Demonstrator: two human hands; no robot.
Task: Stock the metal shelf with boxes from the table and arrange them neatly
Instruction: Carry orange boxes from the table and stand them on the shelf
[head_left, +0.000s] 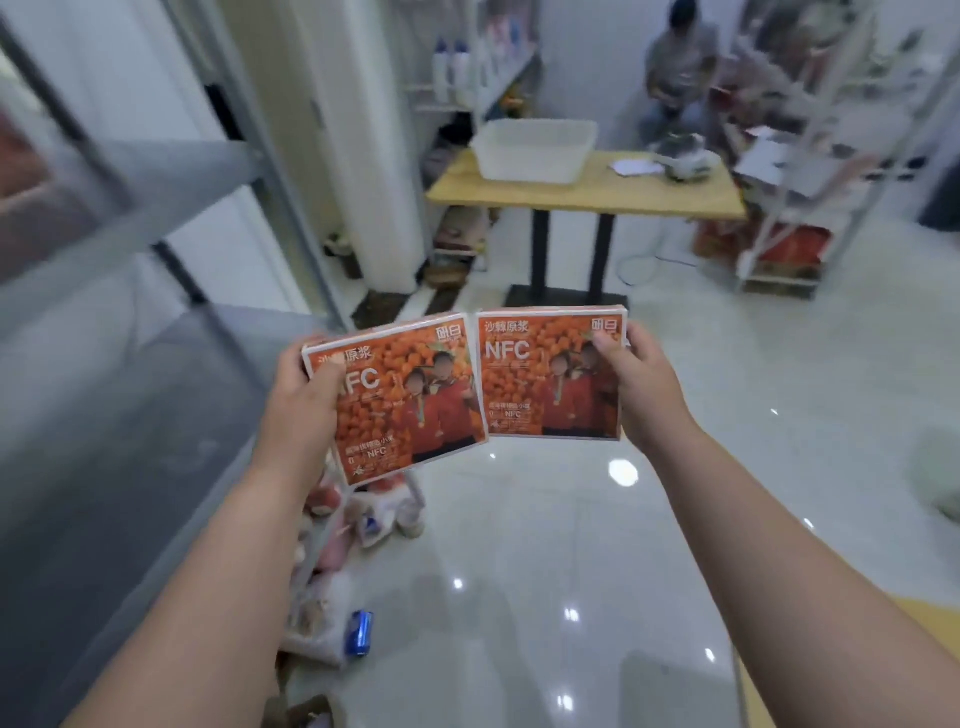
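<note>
You hold 2 flat orange boxes side by side above the glossy floor, printed faces up toward you, each marked "NFC". The left box sits at about 9 o'clock from the right box and is tilted, its near corner dropped lower; their inner edges touch or nearly touch, and you cannot tell which.

Your left hand is closed on the left box's outer edge, thumb pressed flat over the printed top, fingers hidden beneath. Your right hand clamps the right box's outer edge the same way, thumb on the top corner.

At 9 o'clock from the boxes stands the grey metal shelf, blurred, its boards close beside your left forearm. At 12 o'clock, well apart, a wooden tabletop carries a white plastic tub. At 6 o'clock a blue can lies on the floor among pale bags.
</note>
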